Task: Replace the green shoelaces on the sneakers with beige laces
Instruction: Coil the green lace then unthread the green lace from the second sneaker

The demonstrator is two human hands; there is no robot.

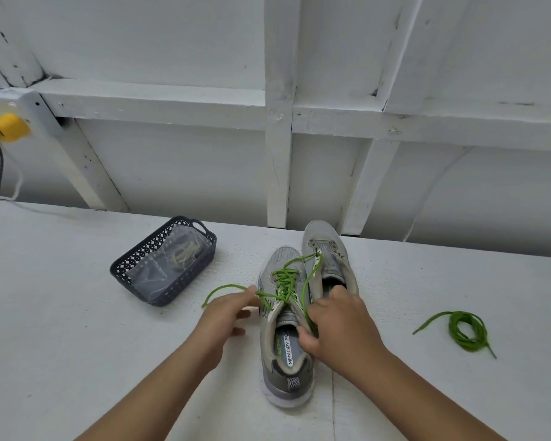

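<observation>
Two grey sneakers stand side by side on the white table. The near sneaker (283, 329) is threaded with a green lace (285, 280). The far sneaker (326, 249) has bare eyelets, and one strand of the green lace lies across it. My left hand (228, 311) pinches one end of that lace just left of the near sneaker. My right hand (334, 326) grips the other strand over the near sneaker's opening. A second green lace (462, 329) lies coiled on the table to the right. Beige laces (185, 253) sit in a clear bag inside a dark basket (134, 264).
A white wooden wall with beams (279, 154) rises straight behind the table's far edge. At the far left a yellow plug (8, 127) with a dark cable hangs by the wall.
</observation>
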